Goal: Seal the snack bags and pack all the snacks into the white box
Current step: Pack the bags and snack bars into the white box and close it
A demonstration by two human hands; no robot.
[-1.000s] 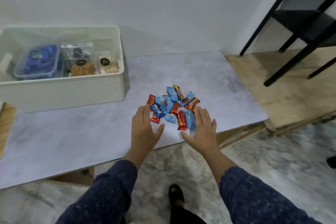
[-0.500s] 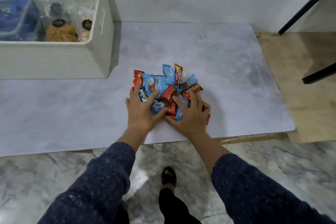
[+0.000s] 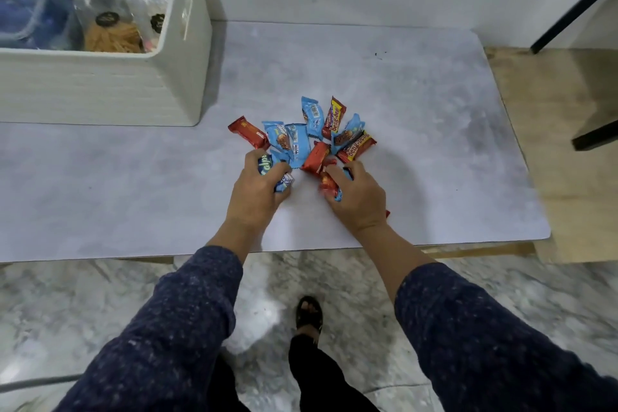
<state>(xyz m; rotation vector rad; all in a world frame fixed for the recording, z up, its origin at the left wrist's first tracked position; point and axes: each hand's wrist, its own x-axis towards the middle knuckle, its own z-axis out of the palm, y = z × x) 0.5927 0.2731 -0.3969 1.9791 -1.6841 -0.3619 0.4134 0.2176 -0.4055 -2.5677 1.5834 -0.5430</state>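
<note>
Two hands are on the grey marble-patterned tabletop, both at the near side of a cluster of small wrapped snacks. The left hand has its fingers curled around blue-wrapped snacks; at least two blue pieces show in its grip. The right hand is clenched on a mixed handful: one red piece and one blue piece show between its fingers, and a red corner protrudes under the wrist.

Loose on the tabletop beyond the hands: about nine pieces, roughly five blue and four red or maroon, fanned out and partly overlapping. The exact count is uncertain where wrappers overlap.

The white box stands at the far left of the tabletop, well apart from the cluster, open at the top. Inside it: one blue-filled clear container at left, and clear snack bags beside it, at least two with dark round labels.

The near edge of the tabletop runs just below both wrists. Bare surface lies between cluster and box, and to the right as far as the rounded corner. A black frame leg stands off the table at far right.
</note>
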